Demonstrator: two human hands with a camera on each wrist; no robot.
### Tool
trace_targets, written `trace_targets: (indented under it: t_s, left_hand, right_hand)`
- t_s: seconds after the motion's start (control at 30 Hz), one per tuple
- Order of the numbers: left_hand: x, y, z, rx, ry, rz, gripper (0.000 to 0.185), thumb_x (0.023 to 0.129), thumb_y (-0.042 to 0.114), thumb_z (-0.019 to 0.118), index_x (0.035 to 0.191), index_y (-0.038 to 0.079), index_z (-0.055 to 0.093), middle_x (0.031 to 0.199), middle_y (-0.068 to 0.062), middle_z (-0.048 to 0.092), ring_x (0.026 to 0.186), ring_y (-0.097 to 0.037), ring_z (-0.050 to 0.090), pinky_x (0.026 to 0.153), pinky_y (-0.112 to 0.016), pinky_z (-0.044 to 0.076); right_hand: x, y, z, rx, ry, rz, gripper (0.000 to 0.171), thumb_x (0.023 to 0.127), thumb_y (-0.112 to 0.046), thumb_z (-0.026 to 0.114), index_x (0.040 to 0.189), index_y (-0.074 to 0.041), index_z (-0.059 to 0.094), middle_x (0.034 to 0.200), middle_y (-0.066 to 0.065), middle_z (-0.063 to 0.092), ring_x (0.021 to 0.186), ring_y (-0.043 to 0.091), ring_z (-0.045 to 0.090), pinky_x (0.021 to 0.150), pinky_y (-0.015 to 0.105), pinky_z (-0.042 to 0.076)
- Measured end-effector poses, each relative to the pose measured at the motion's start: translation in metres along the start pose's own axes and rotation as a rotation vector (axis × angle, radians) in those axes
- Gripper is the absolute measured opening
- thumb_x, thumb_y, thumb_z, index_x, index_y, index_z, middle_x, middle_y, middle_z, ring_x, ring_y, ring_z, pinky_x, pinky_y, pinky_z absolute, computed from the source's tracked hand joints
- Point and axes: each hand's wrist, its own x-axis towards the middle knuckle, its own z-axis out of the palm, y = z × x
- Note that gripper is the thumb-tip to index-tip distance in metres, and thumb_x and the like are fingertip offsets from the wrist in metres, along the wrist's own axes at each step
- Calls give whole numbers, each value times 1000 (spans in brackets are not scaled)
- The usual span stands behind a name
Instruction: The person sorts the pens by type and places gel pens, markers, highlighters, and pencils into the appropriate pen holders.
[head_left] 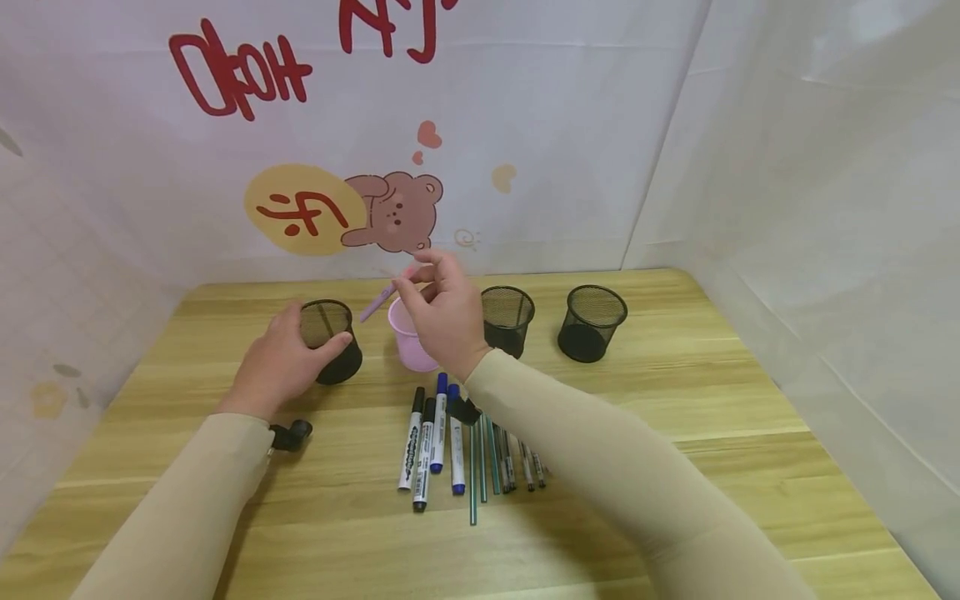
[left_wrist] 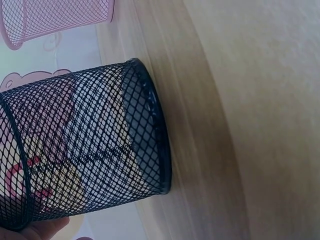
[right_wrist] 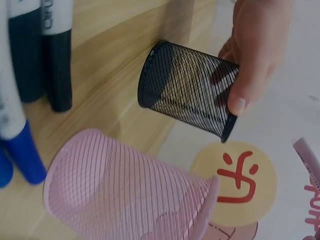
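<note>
My left hand [head_left: 281, 358] grips the upper rim of the leftmost black mesh pen cup [head_left: 343, 367], thumb at the near side and fingers round the far side. The cup stands upright on the table. My right hand [head_left: 452, 321] pinches a slim purple-and-pink pen [head_left: 377, 303] between thumb and fingers. Tilted, the pen hangs in the air above and between the black cup and the pink mesh cup [head_left: 415, 352]. In the right wrist view only part of the pen [right_wrist: 306, 159] shows at the edge. The right hand partly covers the pink cup.
Two more black mesh cups, one partly behind the right wrist [head_left: 507, 321] and one farther right [head_left: 591, 329], stand along the back. Black and blue markers [head_left: 437, 433], teal sticks [head_left: 473, 475] and several thin pens [head_left: 527, 467] lie in front. A printed cloth [head_left: 562, 167] hangs behind.
</note>
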Motion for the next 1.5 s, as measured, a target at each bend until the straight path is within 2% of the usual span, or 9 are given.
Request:
trace_targets:
  t_s: [0.2,0.37,0.5,0.7,0.97,1.33,1.5]
  left_hand:
    - [1,2,0,2,-11,-3,122,92,85,46,166,-4,7,166,-37,24,144,-64,34,114,-78,33]
    - [-1,2,-1,0,-14,-16,121,92,84,47,166,-3,6,166,-37,24,144,-64,33,113,-78,33]
    - [-2,3,-2,-2,-5,-11,120,93,83,47,166,-3,8,165,-37,27,142,-64,36,112,-78,36]
    - [-2,1,-1,0,0,-5,118,93,82,49,166,-3,10,164,-37,28,141,-63,38,110,-77,37]
    - [-2,0,0,3,-8,-9,117,94,81,48,167,-2,9,164,-37,28,139,-64,40,106,-77,40]
    - [1,0,2,0,11,4,116,94,81,50,167,-1,11,161,-38,33,137,-64,42,104,-77,41]
    - [1,1,2,5,14,3,116,93,82,49,166,-1,12,161,-38,33,135,-64,43,104,-78,41]
  right_hand:
    - [0,2,12,-30,-2,19,34,100,-13,73,130,-6,60,106,12,76,72,16,65,61,17,51]
    - [-2,3,21,-29,-27,71,34,101,-16,71,133,-8,60,107,9,77,73,11,65,64,16,52]
    - [-4,4,27,-51,-30,89,34,102,-17,71,133,-9,59,107,8,77,76,10,67,60,16,51]
    - [-5,8,33,-116,-42,72,32,103,-19,70,131,-7,60,108,7,79,78,12,71,60,13,50]
    - [-7,15,38,-162,-98,71,31,103,-19,70,129,-4,63,106,7,81,83,15,75,69,11,52]
    - [-8,19,42,-247,-144,57,27,103,-20,70,125,-5,65,103,3,82,83,9,75,71,8,53]
    - [-10,18,41,-240,-192,83,25,105,-21,67,124,-6,65,105,3,82,86,8,73,70,10,52]
